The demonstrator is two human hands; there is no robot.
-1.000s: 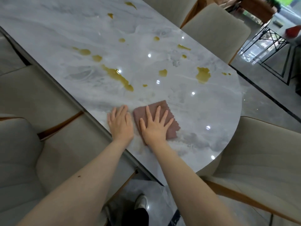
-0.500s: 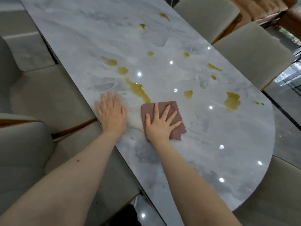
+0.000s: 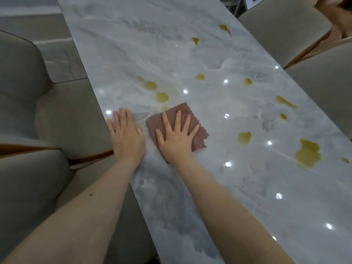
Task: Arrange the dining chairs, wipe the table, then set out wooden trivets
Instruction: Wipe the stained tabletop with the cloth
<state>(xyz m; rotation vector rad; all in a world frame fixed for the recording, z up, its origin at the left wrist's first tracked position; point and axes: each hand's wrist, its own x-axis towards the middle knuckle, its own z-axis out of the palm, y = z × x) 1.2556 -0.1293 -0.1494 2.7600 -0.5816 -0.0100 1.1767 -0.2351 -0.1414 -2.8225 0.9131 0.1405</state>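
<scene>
The right hand (image 3: 176, 139) lies flat with fingers spread, pressing the cloth (image 3: 177, 128) on the worktop (image 3: 238, 187) near its left edge. The left hand (image 3: 126, 137) lies flat beside it. Yellow spills (image 3: 307, 154) dot the worktop.

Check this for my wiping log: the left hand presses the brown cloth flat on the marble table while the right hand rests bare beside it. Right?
Not quite. In the head view, the right hand presses the brown cloth on the marble table; the left hand rests bare beside it.
</scene>
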